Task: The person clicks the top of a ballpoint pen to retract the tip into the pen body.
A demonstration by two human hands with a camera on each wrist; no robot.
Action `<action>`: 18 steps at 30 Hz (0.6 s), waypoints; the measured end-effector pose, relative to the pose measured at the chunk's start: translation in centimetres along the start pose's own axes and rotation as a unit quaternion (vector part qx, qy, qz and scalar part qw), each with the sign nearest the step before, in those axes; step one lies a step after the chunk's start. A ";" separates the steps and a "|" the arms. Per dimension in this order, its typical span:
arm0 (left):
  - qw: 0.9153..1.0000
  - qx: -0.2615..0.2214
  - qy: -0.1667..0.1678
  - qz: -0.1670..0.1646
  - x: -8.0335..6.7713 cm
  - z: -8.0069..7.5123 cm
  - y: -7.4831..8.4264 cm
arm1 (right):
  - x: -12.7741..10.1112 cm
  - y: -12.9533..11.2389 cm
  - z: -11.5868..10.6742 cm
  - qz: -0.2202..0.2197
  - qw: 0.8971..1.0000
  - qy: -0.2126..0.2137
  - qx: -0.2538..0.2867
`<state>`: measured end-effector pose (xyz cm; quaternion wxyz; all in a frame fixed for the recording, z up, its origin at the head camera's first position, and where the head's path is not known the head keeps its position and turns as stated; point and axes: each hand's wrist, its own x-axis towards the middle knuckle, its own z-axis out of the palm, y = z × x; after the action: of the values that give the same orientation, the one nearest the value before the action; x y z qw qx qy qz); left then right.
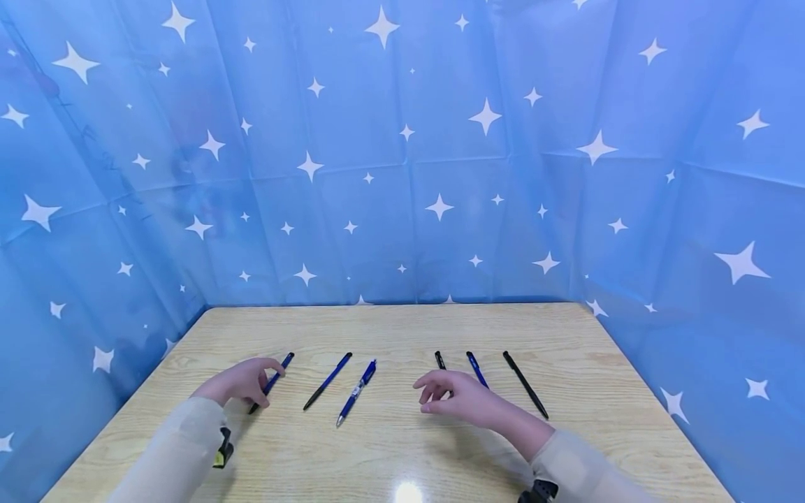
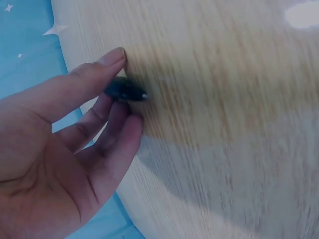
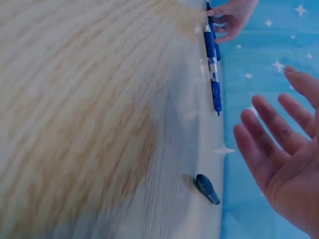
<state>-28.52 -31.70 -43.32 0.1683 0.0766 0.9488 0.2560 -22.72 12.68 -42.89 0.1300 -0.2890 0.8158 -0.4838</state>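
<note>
Several pens lie in a row on the wooden table [image 1: 402,461]. My left hand [image 1: 251,383] pinches the leftmost dark blue pen [image 1: 274,377] between thumb and fingers; the left wrist view shows the pen's end [image 2: 125,90] held at the fingertips of that hand [image 2: 122,84]. My right hand [image 1: 434,395] hovers open with relaxed fingers and holds nothing. It partly covers a short black pen [image 1: 439,359]. In the right wrist view my right hand [image 3: 279,144] spreads beside a dark pen end [image 3: 206,188].
A dark pen [image 1: 327,381] and a blue pen [image 1: 356,391] lie between my hands. A blue pen [image 1: 476,368] and a long black pen [image 1: 525,385] lie right of my right hand. Blue star-printed curtains [image 1: 402,175] enclose the table on three sides.
</note>
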 end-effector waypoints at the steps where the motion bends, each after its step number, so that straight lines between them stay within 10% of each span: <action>1: 1.000 -0.010 -0.005 0.000 0.0 0.0 0.0 | 0.1 0.0 0.0 0.003 1.000 0.000 0.005; 18: 0.990 -0.107 -0.078 -0.057 -1.1 -0.7 1.8 | 1.9 -0.5 0.1 0.013 1.000 0.016 0.004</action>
<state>-27.61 -30.74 -41.52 0.2637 0.0239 0.9027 0.3392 -24.01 11.31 -42.42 0.1247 -0.2697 0.8196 -0.4898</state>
